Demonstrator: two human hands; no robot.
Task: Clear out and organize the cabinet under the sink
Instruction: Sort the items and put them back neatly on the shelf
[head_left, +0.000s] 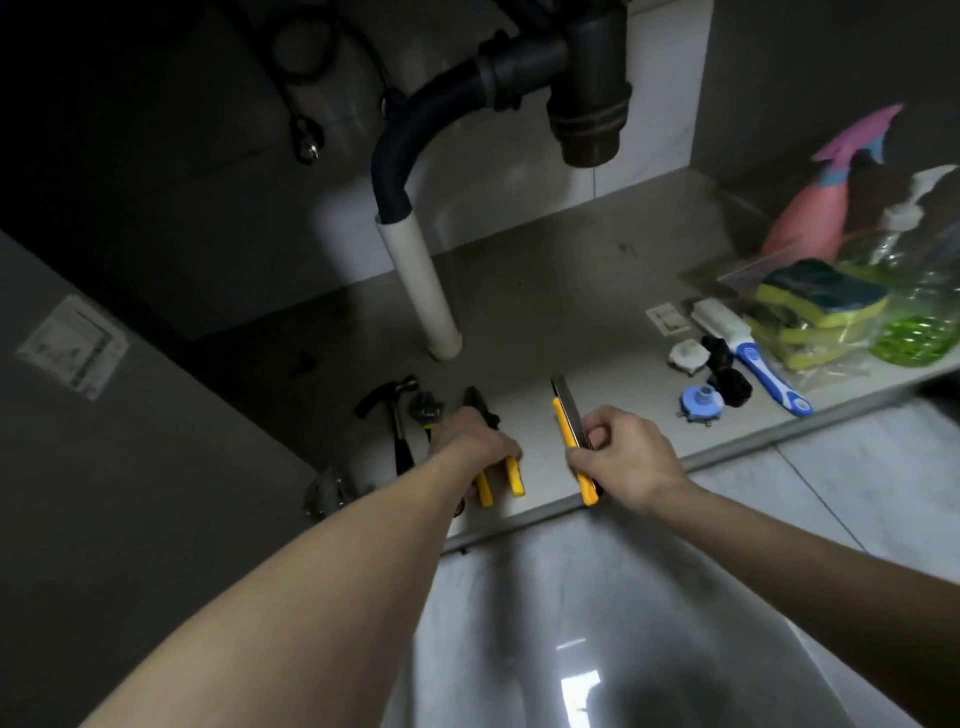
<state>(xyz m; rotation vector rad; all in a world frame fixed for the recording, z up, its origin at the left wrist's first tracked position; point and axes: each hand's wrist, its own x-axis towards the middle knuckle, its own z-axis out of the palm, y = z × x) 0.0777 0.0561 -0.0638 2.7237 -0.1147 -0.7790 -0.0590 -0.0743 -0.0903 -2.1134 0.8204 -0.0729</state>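
Note:
My left hand (470, 444) grips yellow-handled pliers (511, 478) lying on the cabinet floor (545, 312) near its front edge. My right hand (621, 454) is closed around a yellow utility knife (563, 421) with a long metal blade pointing toward the back. A hammer (395, 415) and a dark wrench (426, 408) lie just left of the pliers. At the right sit a blue-handled brush (748, 353), small round plastic fittings (701, 402), a bag of yellow-green sponges (821, 306), a clear soap pump bottle (904, 223) and a pink spray bottle (810, 218).
A white drain pipe (423, 280) rises from the floor's middle into black plumbing (582, 83) overhead. The open cabinet door (104, 415) stands at the left with a hinge (327, 491) near my left arm. Tiled room floor (623, 623) lies in front.

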